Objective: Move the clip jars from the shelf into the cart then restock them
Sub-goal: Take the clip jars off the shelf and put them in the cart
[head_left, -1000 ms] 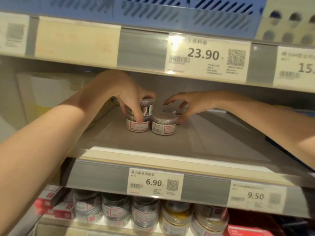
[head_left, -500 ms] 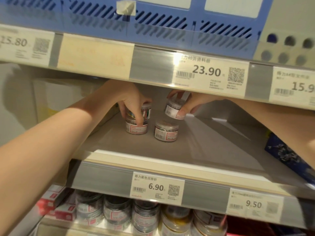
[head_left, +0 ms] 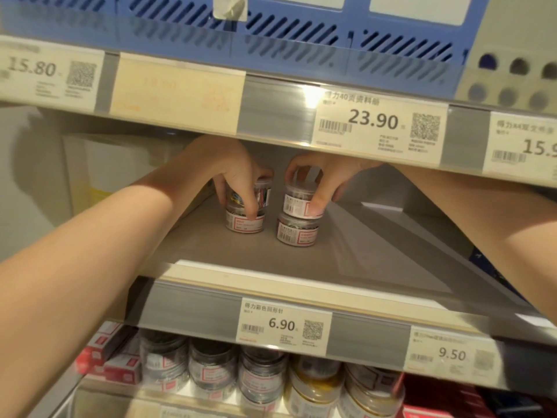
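Small clear clip jars with white and red labels stand in two stacks deep on the grey middle shelf [head_left: 346, 260]. My left hand [head_left: 232, 173] grips the upper jar [head_left: 262, 193] of the left stack, which sits on a lower jar [head_left: 245, 224]. My right hand [head_left: 325, 179] grips another jar [head_left: 298, 203] by its sides, on or just above the lower right jar [head_left: 297, 233]; contact between the two is not discernible. Both forearms reach in under the upper shelf's edge.
The upper shelf's price rail [head_left: 373, 125] hangs low over both hands. Below, a rail with a 6.90 tag [head_left: 283, 325] fronts a row of several more jars [head_left: 262, 378]. Red boxes [head_left: 120, 363] lie at the lower left. A blue basket [head_left: 301, 31] sits above.
My right hand took a jar from the back of the shelf, lifted it and brought it down over the right front jar. My left hand stayed on the left stack.
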`<control>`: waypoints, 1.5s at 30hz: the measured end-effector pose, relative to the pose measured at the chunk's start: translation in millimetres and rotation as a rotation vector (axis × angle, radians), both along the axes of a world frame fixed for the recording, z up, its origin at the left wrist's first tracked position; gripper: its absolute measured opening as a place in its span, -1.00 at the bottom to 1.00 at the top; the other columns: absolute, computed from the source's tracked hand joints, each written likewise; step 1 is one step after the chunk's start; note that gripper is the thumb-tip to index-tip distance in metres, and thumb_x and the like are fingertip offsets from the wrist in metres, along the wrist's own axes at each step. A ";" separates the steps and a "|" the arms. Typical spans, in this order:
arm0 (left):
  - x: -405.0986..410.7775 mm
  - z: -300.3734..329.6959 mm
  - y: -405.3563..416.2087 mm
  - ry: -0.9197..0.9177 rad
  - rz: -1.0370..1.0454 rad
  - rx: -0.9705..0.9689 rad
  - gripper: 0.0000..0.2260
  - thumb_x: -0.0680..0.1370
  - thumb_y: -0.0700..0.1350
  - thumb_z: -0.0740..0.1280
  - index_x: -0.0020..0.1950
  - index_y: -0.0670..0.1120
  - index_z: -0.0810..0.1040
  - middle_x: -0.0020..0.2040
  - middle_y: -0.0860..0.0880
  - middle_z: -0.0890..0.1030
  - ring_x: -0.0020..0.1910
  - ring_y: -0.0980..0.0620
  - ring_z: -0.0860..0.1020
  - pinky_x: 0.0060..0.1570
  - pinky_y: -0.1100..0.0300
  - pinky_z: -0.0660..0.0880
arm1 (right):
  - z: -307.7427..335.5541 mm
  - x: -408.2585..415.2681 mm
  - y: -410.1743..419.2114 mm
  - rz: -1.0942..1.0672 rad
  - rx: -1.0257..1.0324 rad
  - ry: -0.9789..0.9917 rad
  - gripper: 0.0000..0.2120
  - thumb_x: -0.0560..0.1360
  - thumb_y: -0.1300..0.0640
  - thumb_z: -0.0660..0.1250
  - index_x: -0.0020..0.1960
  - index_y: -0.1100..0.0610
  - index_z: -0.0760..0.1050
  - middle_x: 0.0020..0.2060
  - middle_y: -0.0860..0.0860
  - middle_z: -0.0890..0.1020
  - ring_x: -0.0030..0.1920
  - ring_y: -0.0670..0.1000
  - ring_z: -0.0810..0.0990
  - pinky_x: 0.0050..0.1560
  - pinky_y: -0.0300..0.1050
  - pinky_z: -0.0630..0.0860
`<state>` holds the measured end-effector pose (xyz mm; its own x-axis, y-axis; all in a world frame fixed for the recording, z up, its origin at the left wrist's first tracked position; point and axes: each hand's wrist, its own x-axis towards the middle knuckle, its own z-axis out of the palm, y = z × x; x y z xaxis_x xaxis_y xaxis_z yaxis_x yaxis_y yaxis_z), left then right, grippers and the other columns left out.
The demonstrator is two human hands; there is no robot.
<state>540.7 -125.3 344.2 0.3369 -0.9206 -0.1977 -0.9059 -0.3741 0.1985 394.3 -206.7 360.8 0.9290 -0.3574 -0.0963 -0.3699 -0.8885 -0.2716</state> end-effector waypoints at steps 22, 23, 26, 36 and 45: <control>-0.5 -4.6 7.9 0.010 -0.091 -0.031 -0.40 0.36 -0.15 0.54 0.27 -0.01 0.30 0.10 -0.03 0.48 0.08 -0.09 0.55 -0.18 0.13 0.62 | -21.5 4.9 13.3 -0.082 0.113 0.033 -0.50 0.31 0.29 0.53 0.05 -0.02 0.32 -0.04 -0.04 0.51 0.03 0.11 0.61 -0.14 0.01 0.64; -1.3 -5.4 8.7 0.003 -0.093 -0.036 -0.40 0.36 -0.15 0.54 0.28 -0.02 0.30 0.13 -0.05 0.48 0.09 -0.10 0.55 -0.16 0.11 0.62 | -22.1 2.1 14.6 -0.089 0.088 0.016 -0.48 0.31 0.28 0.53 0.10 0.01 0.31 -0.03 -0.04 0.50 0.04 0.10 0.60 -0.13 0.04 0.64; -3.6 -6.9 13.4 0.015 -0.113 -0.061 -0.45 0.36 -0.14 0.54 0.22 -0.01 0.32 0.10 -0.03 0.49 0.09 -0.09 0.55 -0.10 0.09 0.62 | -25.9 -7.4 18.2 -0.120 -0.003 -0.072 -0.45 0.29 0.24 0.55 0.15 0.07 0.31 0.04 0.00 0.45 0.05 0.08 0.56 -0.13 0.06 0.64; -27.5 -14.7 42.2 -0.113 -0.218 -0.268 -0.50 0.33 -0.05 0.54 0.09 0.06 0.28 0.05 0.02 0.44 -0.02 -0.05 0.51 -0.21 0.17 0.46 | -49.7 -29.3 28.0 -0.137 -0.235 -0.350 -0.48 0.25 0.11 0.53 0.08 0.08 0.31 -0.02 0.03 0.35 -0.07 0.13 0.48 -0.11 0.07 0.49; -47.4 -49.7 88.5 -0.115 -0.150 -0.763 -0.59 0.25 0.06 0.53 -0.03 0.01 0.42 -0.04 -0.03 0.48 -0.06 -0.07 0.50 -0.11 0.17 0.43 | -65.3 -91.3 63.1 -0.176 -0.210 -0.753 -0.55 0.24 0.11 0.55 -0.01 0.02 0.37 -0.01 0.02 0.40 -0.17 -0.04 0.47 -0.20 -0.29 0.43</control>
